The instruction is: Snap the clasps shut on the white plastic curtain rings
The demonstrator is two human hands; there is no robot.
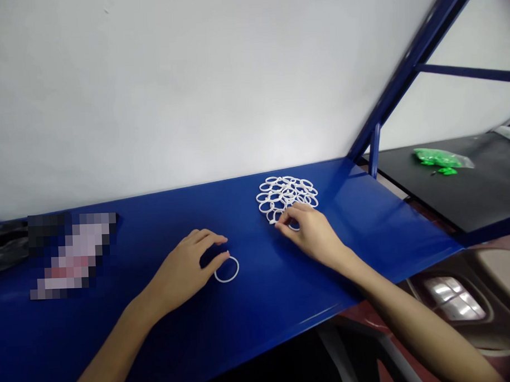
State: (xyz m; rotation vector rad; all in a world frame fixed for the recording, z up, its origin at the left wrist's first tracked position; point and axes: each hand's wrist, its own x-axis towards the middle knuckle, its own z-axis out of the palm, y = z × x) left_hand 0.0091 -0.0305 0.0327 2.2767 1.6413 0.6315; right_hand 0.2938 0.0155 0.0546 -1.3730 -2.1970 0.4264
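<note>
A round lattice of thin white rings (272, 203) lies flat on the blue table, in front of the wall. My right hand (313, 231) is at its near edge, with thumb and index finger pinched on a white ring (295, 228) that is partly hidden under the hand. To the left, a single loose white ring (227, 281) lies on the blue surface. My left hand (186, 266) rests beside this ring, thumb and fingers apart, the thumb tip over or touching its upper edge.
The blue table (259, 324) runs along a white wall. A pixelated packet (75, 256) and a dark bag (8, 244) lie at the far left. On the right are a blue metal frame (397, 74), a black table (439, 198) with a bag of green pieces (440, 158), and a brown plastic chair (493, 294).
</note>
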